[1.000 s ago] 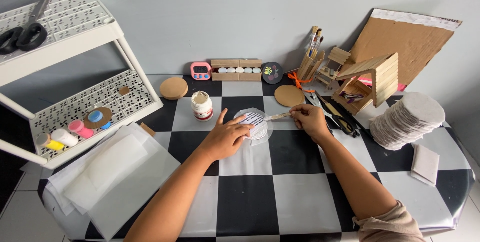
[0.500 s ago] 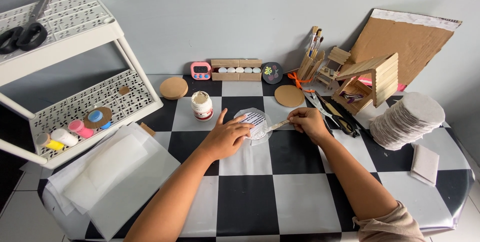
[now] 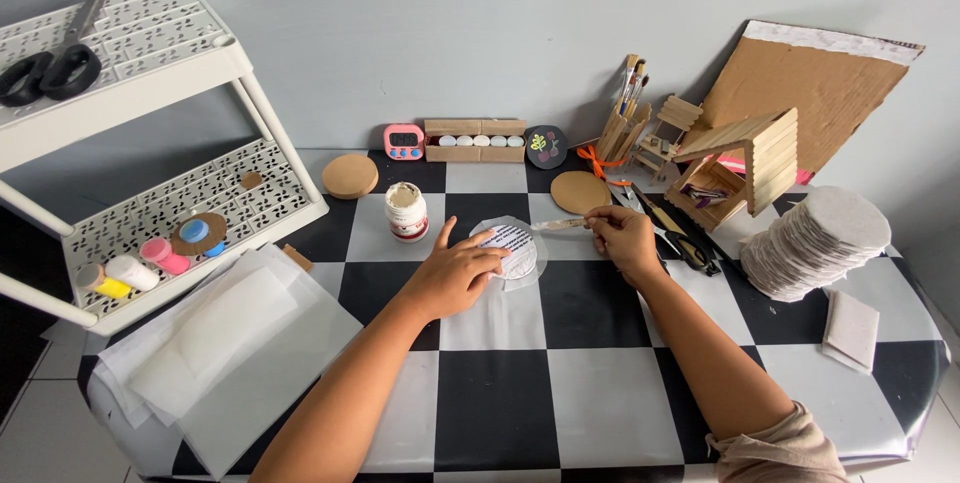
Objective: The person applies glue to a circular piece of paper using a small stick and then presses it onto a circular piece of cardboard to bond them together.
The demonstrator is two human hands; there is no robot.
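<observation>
My left hand (image 3: pixel 455 273) lies flat on the checkered table, its fingertips pressing the edge of a round white disc (image 3: pixel 512 246) that rests on a clear plastic sheet. My right hand (image 3: pixel 622 235) pinches a small paintbrush (image 3: pixel 560 225), whose tip points left and reaches the disc's right edge. An open jar of white paint (image 3: pixel 406 211) stands just left of the disc, close to my left thumb.
A white perforated rack (image 3: pixel 160 143) holds scissors, paint bottles and a lid at left. Tracing paper sheets (image 3: pixel 225 343) hang over the front left. At the back: round wooden discs, a pink timer, a box of paint pots, brushes, a stick house, cardboard. Stacked white discs (image 3: pixel 815 241) stand right.
My right hand has shifted slightly right, drawing the brush toward the disc's right edge. My left hand stays pressed on the disc.
</observation>
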